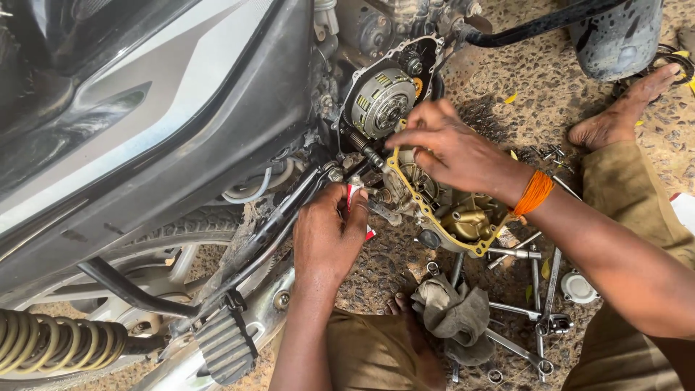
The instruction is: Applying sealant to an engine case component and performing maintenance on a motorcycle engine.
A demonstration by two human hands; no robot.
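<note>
Right at the centre of the frame, the engine side cover (449, 210) is sitting tilted against the open engine, inner face up, its yellowish gasket (405, 190) running round the rim. The right hand (452, 148) is lying over the cover's upper edge, fingers curled and pinching at the gasket near its top left corner; an orange thread band (534, 192) is circling that wrist. Just left of the cover, the left hand (327, 235) is gripping a small red-and-white tube (356, 203), fingers closed tight around it, its top end pointing up toward the cover's left edge. Directly above the hands, the exposed clutch assembly (382, 101) is showing round and metallic inside the open crankcase. Moving outward, a grey rag (456, 313) is lying crumpled on the pebbled ground (507, 94) below the cover, and spanners (539, 289) are scattered beside it at lower right, with a small white cap (579, 287) near them. A bare foot (622, 112) is resting on the ground at upper right. The motorcycle's dark body panel (166, 116) is filling the upper left, the footrest (226, 344) and coiled suspension spring (51, 344) sitting at lower left.
</note>
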